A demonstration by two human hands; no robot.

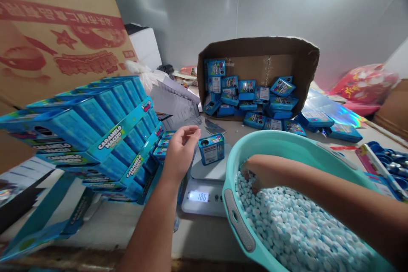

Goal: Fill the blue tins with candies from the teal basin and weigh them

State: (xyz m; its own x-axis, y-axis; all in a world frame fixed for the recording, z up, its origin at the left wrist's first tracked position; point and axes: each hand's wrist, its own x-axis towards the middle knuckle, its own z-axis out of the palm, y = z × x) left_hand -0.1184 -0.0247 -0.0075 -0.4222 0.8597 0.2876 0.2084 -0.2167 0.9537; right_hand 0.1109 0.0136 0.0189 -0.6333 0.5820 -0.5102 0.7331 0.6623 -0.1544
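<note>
On the weighing plate of the kitchen scale (pixel 204 197): one small blue box (pixel 212 148), standing upright, round opening at one end of its top; contents too dark to make out. Display lit, digits reading 186, decimal point uncertain.

Left hand (pixel 182 148): just beside the box, fingers bunched and curled toward the thumb, gap narrow; whether anything is pinched there, cannot tell. Right hand (pixel 255 174): dipped among the pale blue candies (pixel 299 225) at the near-left part of the turquoise tub (pixel 296 148); fingers partly buried, so their spread and any load cannot be told.

Finished, by judgement: stacked display trays (pixel 108 136), at left, holding close rows of blue boxes; whether each is filled, not shown.

Under way: the single box on the scale, seemingly not yet complete.

Outstanding, by judgement: loose boxes (pixel 247 89), many, jumbled inside the tipped carton (pixel 255 44), others lying before its mouth and to its right; candies, plentiful, covering the tub's bottom. Overall, well short of the end.

Also listed: large cardboard box (pixel 63 38), printed in red, behind the trays.
</note>
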